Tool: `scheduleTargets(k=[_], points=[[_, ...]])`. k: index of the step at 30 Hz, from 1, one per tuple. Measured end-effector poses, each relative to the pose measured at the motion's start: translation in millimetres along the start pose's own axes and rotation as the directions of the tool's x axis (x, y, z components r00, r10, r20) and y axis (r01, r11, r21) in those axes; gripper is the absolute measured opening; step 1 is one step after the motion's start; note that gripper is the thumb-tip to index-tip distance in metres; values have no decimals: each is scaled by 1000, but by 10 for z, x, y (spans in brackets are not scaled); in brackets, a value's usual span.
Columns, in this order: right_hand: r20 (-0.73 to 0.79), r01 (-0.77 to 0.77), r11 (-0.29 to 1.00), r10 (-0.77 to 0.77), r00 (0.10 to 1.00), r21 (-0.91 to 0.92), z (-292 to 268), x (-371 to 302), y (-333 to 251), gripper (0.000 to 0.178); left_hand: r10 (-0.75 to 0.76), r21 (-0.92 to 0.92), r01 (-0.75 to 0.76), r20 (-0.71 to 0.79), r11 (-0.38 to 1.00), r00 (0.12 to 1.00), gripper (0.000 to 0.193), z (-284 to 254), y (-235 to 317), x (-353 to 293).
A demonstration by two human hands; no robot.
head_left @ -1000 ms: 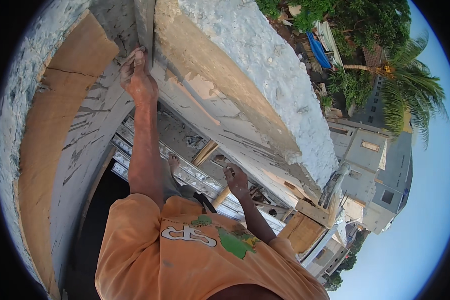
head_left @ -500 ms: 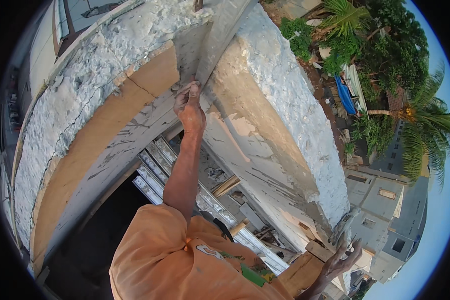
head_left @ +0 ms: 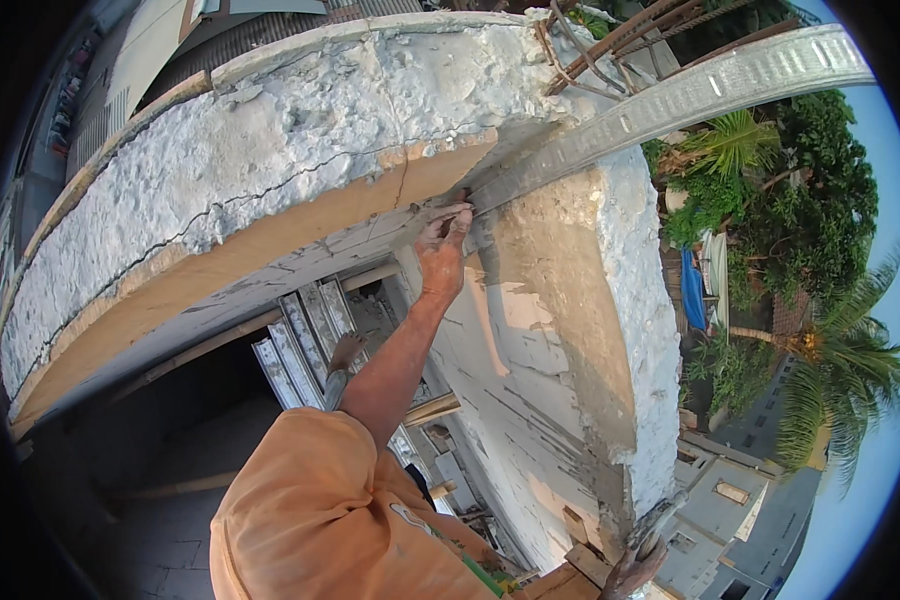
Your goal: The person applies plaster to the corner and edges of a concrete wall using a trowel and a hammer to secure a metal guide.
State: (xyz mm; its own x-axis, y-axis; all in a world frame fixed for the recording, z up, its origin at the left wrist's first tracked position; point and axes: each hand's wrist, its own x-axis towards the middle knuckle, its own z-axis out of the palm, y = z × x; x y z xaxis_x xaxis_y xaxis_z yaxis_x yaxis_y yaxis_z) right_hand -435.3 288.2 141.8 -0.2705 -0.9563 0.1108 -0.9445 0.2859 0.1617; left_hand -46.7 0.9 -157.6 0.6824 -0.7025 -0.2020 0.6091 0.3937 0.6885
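From the head camera we see rough white wall tops (head_left: pixel 300 115) meeting at a corner, ribbed metal planks (head_left: pixel 278 365) below and a palm (head_left: pixel 805 380) beyond. Our left hand (head_left: pixel 442 250) bunches its fingers at the lower end of a metal bar (head_left: pixel 710 100) in that corner; we cannot tell whether they pinch it. Our right hand (head_left: pixel 635 572), spread half a second ago, is now at the wall's far end, its grip unclear; more bar shows.

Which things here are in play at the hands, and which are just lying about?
In play:
- left hand, at the metal bar's lower end; grip unclear
- right hand, by the rough-topped wall

Just around:
- rusty rods
- blue sheet
- palm tree
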Motion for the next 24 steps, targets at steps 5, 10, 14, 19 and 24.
scheduleTargets(k=[5,10,14,19,24], points=[[-63,18,998,-21,998,-54,29,-37,-6,66,4,33,-3,-28,999,1000,21,-13,-21,7],[110,-144,990,144,984,-4,-200,-50,-249,66,-18,69,18,11,997,1000,22,52,161,-71],[-45,-56,979,66,997,195,-374,-66,-755,68,-10,98,6,41,995,999,24,11,177,-50],[-162,126,960,-87,983,248,-567,69,-1246,68,7,100,-12,55,995,998,26,92,290,-101],[-207,223,968,-196,959,115,-500,73,-1176,65,14,100,-25,109,995,994,27,220,551,-119]])
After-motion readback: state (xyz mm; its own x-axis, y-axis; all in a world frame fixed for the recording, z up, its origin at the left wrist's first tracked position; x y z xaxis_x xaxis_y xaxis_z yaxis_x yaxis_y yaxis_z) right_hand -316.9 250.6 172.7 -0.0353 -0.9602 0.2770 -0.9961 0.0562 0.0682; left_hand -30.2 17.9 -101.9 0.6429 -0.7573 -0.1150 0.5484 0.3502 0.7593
